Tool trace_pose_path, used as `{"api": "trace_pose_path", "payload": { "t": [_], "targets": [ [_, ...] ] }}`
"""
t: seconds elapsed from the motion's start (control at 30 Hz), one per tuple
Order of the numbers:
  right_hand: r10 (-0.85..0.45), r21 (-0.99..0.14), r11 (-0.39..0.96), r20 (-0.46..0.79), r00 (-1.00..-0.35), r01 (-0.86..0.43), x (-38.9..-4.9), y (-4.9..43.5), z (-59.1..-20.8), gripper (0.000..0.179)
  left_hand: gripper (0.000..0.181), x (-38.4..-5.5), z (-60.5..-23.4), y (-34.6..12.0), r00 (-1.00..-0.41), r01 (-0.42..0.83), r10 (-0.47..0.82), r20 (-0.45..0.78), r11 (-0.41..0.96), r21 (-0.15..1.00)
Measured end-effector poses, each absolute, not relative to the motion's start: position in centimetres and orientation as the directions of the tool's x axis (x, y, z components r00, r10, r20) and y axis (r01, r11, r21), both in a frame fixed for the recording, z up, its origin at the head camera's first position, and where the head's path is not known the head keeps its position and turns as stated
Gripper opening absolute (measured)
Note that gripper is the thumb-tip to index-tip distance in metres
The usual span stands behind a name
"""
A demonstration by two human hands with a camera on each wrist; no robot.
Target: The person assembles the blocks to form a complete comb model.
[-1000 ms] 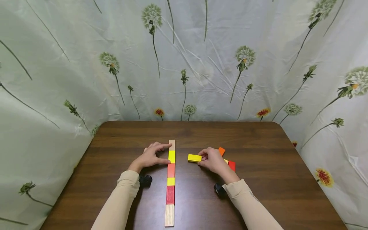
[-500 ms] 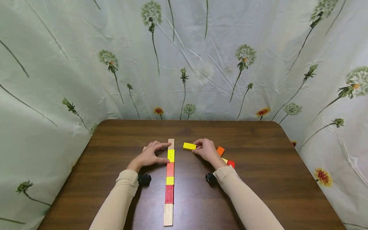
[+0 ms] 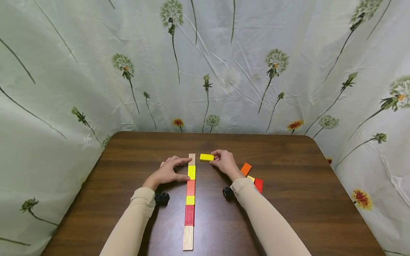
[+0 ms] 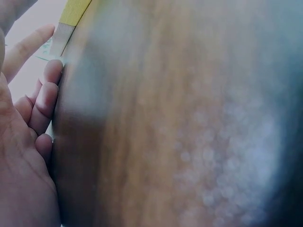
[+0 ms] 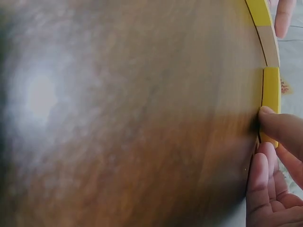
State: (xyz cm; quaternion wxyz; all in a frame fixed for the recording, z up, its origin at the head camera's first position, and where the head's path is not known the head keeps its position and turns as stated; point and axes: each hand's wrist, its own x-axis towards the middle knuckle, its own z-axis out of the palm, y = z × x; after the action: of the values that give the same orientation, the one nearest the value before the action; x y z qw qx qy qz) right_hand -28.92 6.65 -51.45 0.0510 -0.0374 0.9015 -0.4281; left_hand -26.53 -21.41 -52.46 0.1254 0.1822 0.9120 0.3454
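A straight row of flat wooden blocks runs down the table in the head view: a plain wood block at the far end, a yellow block, a salmon block, a small yellow one, a red block and a striped plain one. From the left, my left hand rests its extended index finger on the far plain block and its thumb at the seam between yellow and salmon. My right hand pinches another yellow block by its right end, just right of the row's far end.
Right of the right forearm lie an orange block, a partly covered pale yellow block and a red block. The brown table ends at a flowered curtain. Each wrist carries a black camera.
My right hand has carried the yellow block away from the loose blocks, leftward and toward the table's far edge, close to the row. My left hand keeps its place.
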Motion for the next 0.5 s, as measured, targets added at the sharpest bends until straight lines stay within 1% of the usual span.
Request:
{"api": "trace_pose_path", "payload": {
  "t": [0.3,0.5],
  "targets": [
    [-0.118,-0.756,0.651,-0.017,-0.993,-0.065,-29.20,5.96,-51.42,0.033,0.083,-26.58,-52.45,-21.39,-0.902,0.244,0.418,-0.109,0.701,0.670],
    [-0.109,-0.763,0.645,-0.026,-0.994,-0.050,-29.06,5.70,-51.24,0.034,0.083,-26.56,-52.49,-21.44,-0.902,0.245,0.418,-0.108,0.702,0.669]
  ]
}}
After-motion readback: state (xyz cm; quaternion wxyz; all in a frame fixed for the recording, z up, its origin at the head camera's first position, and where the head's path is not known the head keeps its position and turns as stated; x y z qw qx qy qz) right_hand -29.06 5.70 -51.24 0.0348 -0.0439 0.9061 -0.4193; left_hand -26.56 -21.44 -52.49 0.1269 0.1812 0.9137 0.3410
